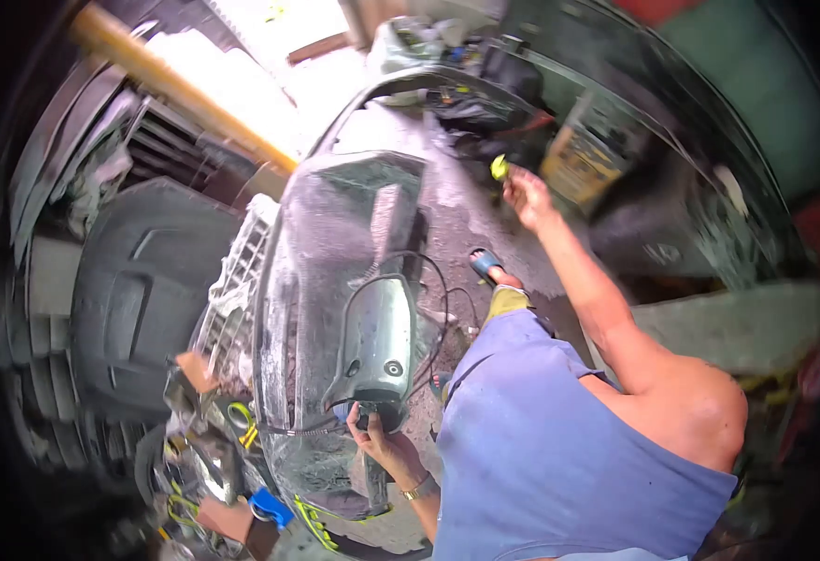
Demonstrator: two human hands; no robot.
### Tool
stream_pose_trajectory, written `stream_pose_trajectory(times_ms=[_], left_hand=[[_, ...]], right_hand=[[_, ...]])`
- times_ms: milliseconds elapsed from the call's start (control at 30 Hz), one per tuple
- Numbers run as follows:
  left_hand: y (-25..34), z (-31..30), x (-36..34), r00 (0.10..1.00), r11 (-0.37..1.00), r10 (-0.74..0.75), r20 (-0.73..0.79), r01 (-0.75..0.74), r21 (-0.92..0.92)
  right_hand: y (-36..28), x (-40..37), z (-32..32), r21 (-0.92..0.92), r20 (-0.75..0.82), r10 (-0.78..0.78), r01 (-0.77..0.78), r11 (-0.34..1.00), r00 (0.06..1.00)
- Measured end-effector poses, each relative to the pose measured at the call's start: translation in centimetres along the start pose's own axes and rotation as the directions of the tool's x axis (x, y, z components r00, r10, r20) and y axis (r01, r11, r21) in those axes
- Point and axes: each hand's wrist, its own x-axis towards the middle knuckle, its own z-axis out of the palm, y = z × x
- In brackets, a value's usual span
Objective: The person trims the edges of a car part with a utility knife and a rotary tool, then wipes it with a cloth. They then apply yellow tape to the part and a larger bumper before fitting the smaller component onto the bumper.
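Right hand [527, 198]: thumb and fingertips pinching a small yellow-green scrap [499, 167], held out to the side. Left hand [389, 451]: fingers closed about the dark lower end of a glossy grey-green curved shell [379, 323], which lies over a dusty dark panel [321, 243]. Step, judged: steadying shell, carrying scrap clear. Next move calls for a firm left hold.

Opening [330, 89]: white with glare, ahead on your left.
Beam [190, 93]: yellow, slanting across your upper left.
Floor [447, 187]: grey, patchy, ahead of you.
Your left: a large dark moulded panel [153, 299].
Your right: a yellowish box [578, 164]; a greenish surface [755, 75] beyond.
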Motion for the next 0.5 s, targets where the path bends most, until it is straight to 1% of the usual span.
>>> stream_pose_trajectory(times_ms=[67, 100, 133, 167, 200, 233, 267, 300, 333, 367, 400, 433, 500], left_hand=[[-1.2, 3.3, 0.5, 0.997, 0.999, 0.035, -0.074, -0.035, -0.008], [-1.8, 5.2, 1.0, 0.992, 0.998, 0.066, -0.109, -0.064, 0.021], [-2.3, 7.2, 1.3, 0.98, 0.998, 0.064, -0.191, -0.06, 0.026], [-2.7, 9.4, 1.4, 0.954, 0.996, 0.088, -0.288, -0.079, 0.042], [-2.9, 11.2, 1.4, 0.927, 0.998, 0.058, -0.369, -0.065, -0.006], [-3.4, 12.6, 1.4, 0.917, 0.993, 0.054, -0.396, -0.09, -0.073], [-3.1, 14.1, 1.2, 0.904, 0.983, -0.015, -0.426, -0.064, -0.171], [-3.4, 15.1, 0.7, 0.892, 0.973, -0.008, -0.452, -0.098, -0.21], [-3.7, 15.8, 0.4, 0.881, 0.961, -0.007, -0.472, -0.124, -0.247], [-4.2, 16.1, -0.1, 0.853, 0.956, 0.02, -0.522, -0.169, -0.239], [-4.6, 16.3, -0.4, 0.841, 0.948, 0.029, -0.54, -0.195, -0.253], [-4.9, 16.5, -0.7, 0.834, 0.939, 0.032, -0.552, -0.214, -0.269], [-5.4, 16.5, -1.2, 0.801, 0.929, 0.058, -0.595, -0.262, -0.261]], right_hand=[[-2.3, 8.3, 5.4, 0.118, 0.045, 0.039, -0.044, 0.992, 0.998], [-3.0, 15.0, 6.6, 0.122, 0.104, 0.136, -0.149, 0.981, 0.985], [-4.9, 19.7, 8.5, 0.164, 0.243, 0.171, -0.214, 0.963, 0.955], [-6.1, 24.6, 11.2, -0.013, 0.179, -0.011, 0.014, 1.0, 0.984], [-8.0, 34.8, 9.4, 0.144, 0.539, 0.196, -0.319, 0.937, 0.819], [-9.9, 41.2, 11.0, -0.011, 0.137, 0.043, -0.042, 0.999, 0.99], [-12.2, 54.5, 7.9, -0.076, 0.367, 0.145, -0.126, 0.989, 0.919], [-14.9, 60.5, 9.1, 0.005, 0.38, 0.015, -0.018, 1.0, 0.925], [-16.4, 65.3, 10.4, 0.034, 0.449, 0.031, -0.051, 0.998, 0.893], [-19.8, 69.1, 10.3, -0.028, 0.525, -0.017, 0.037, 0.999, 0.851], [-19.9, 66.0, 13.2, -0.052, 0.605, -0.034, 0.082, 0.995, 0.796], [-19.4, 62.2, 14.9, -0.063, 0.69, -0.023, 0.092, 0.994, 0.723], [-16.2, 55.6, 18.1, -0.075, 0.82, 0.009, 0.091, 0.993, 0.572]])
